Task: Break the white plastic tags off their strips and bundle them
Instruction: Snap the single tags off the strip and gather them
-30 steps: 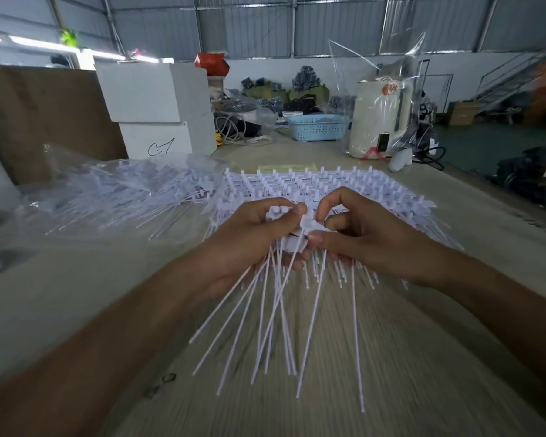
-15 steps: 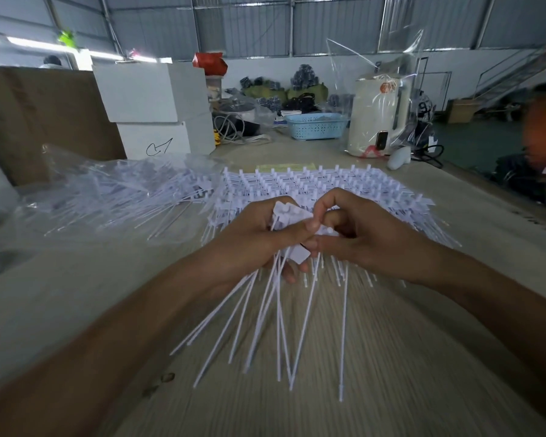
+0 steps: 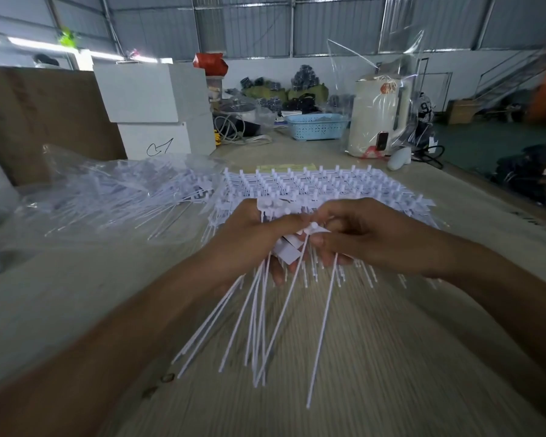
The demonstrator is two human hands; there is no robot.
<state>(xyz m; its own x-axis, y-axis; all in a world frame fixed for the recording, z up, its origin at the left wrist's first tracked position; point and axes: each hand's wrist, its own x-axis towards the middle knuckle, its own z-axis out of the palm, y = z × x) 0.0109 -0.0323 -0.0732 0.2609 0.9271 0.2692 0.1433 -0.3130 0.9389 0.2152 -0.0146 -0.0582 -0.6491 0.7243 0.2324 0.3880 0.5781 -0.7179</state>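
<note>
My left hand (image 3: 249, 238) grips a bundle of loose white plastic tags (image 3: 259, 316) by their flat heads, and their long thin tails fan down toward me over the table. My right hand (image 3: 356, 234) pinches the head of one tag (image 3: 312, 230) between thumb and forefinger, right against the bundle. Behind both hands lies a stack of white tag strips (image 3: 322, 186) with the tags still joined in rows; my hands hide its near edge.
A clear plastic bag of white tags (image 3: 114, 193) lies at the left on the wooden table (image 3: 391, 357). Further back stand white boxes (image 3: 158, 111), a blue basket (image 3: 317, 126) and a bagged white kettle (image 3: 377, 118). Brown cardboard (image 3: 35, 118) leans at far left.
My right hand has brought another tag against the bundle in my left hand. The bundle's tails have swung slightly and spread; the hands sit a little higher in view.
</note>
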